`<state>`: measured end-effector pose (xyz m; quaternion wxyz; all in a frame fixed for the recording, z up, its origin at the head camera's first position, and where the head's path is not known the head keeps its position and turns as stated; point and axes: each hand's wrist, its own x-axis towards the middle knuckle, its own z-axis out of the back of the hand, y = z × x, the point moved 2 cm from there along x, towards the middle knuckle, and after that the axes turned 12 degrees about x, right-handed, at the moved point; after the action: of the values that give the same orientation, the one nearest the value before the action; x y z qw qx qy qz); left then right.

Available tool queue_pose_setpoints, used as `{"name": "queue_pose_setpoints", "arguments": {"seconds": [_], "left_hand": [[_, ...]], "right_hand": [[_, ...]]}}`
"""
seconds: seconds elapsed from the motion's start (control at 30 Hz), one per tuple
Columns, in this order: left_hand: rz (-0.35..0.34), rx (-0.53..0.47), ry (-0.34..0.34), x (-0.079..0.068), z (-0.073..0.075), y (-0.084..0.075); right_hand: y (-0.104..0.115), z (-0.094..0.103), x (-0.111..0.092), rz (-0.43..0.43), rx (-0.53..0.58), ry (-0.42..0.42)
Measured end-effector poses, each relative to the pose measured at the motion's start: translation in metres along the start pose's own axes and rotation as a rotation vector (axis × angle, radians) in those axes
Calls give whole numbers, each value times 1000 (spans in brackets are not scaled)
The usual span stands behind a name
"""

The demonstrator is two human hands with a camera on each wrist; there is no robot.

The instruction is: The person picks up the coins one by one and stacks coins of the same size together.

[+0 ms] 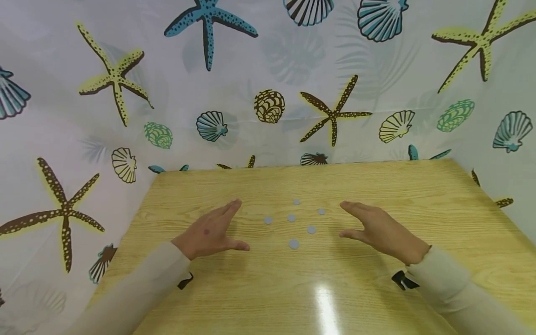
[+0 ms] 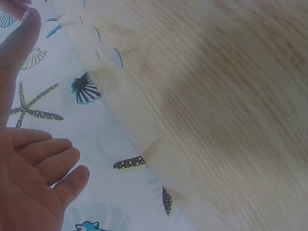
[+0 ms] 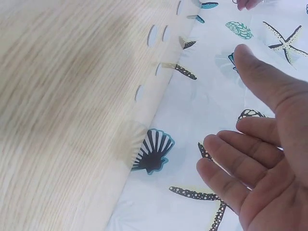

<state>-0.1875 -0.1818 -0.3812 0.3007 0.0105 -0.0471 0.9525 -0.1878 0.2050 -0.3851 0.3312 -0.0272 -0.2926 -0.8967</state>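
Note:
Several small, flat grey discs (image 1: 294, 244) lie scattered on the wooden table between the two hands. To their left, my left hand (image 1: 213, 231) hovers over the table with thumb and fingers spread apart, holding nothing. My right hand (image 1: 377, 229) mirrors it on the other side, thumb and fingers apart around bare air. The nearest disc to the left hand is the leftmost one (image 1: 268, 220); a disc (image 1: 321, 211) at the right lies closest to the right fingertips. In the right wrist view, the fingers (image 3: 236, 163) look relaxed, and some discs (image 3: 152, 35) show beyond them.
The light wood table (image 1: 234, 298) ends at the back and sides against a white cloth (image 1: 243, 83) printed with starfish and shells. A bright reflection shows on the table's near part. Dark straps (image 1: 405, 280) hang at both sleeve cuffs.

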Motion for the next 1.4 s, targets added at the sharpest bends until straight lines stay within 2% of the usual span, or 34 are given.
{"name": "queue_pose_setpoints", "arguments": {"seconds": [0.33, 0.53, 0.77, 1.0, 1.27, 1.4], "left_hand": [[46, -144, 97, 8, -13, -5], [96, -265, 139, 14, -24, -10], [52, -310, 111, 21, -33, -16], [-7, -368, 94, 27, -40, -22], [-67, -359, 43, 36, -48, -33], [-81, -403, 37, 40, -51, -37]], "right_hand": [[4, -15, 11, 115, 36, -17], [4, -25, 17, 93, 100, 0], [1, -37, 19, 10, 235, 47], [1, -44, 22, 10, 288, 54], [3, -54, 27, -15, 348, 80], [5, -58, 31, -21, 402, 97]]}}
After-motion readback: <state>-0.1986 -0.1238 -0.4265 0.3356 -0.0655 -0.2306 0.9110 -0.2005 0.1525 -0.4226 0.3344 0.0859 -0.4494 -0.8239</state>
